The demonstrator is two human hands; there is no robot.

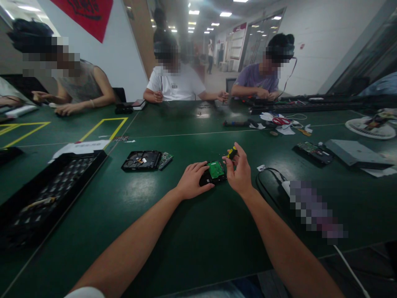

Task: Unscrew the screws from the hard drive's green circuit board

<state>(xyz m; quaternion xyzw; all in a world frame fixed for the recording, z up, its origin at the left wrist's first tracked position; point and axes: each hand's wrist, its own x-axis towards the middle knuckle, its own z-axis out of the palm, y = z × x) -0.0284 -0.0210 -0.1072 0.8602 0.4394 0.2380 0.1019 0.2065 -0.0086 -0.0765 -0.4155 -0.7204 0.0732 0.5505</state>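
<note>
A black hard drive (211, 179) with a green circuit board (216, 169) facing up lies on the table in front of me. My left hand (194, 181) holds its left side, fingers along the far edge and thumb along the near one. Just right of the drive, my right hand (240, 171) is raised, thumb and fingers pinching a small yellow-and-black tool (231, 153). Its exact kind is too small to make out. Farther left lie an opened black drive housing (142, 160) and a loose circuit board (166, 159) touching its right side.
A long black tray (58, 190) stands at left. A cable (263, 176) and a partly blurred-out power strip (287, 188) lie at right. Behind them are another drive (313, 153) and a grey metal case (356, 152). Several people sit across the green table (149, 219).
</note>
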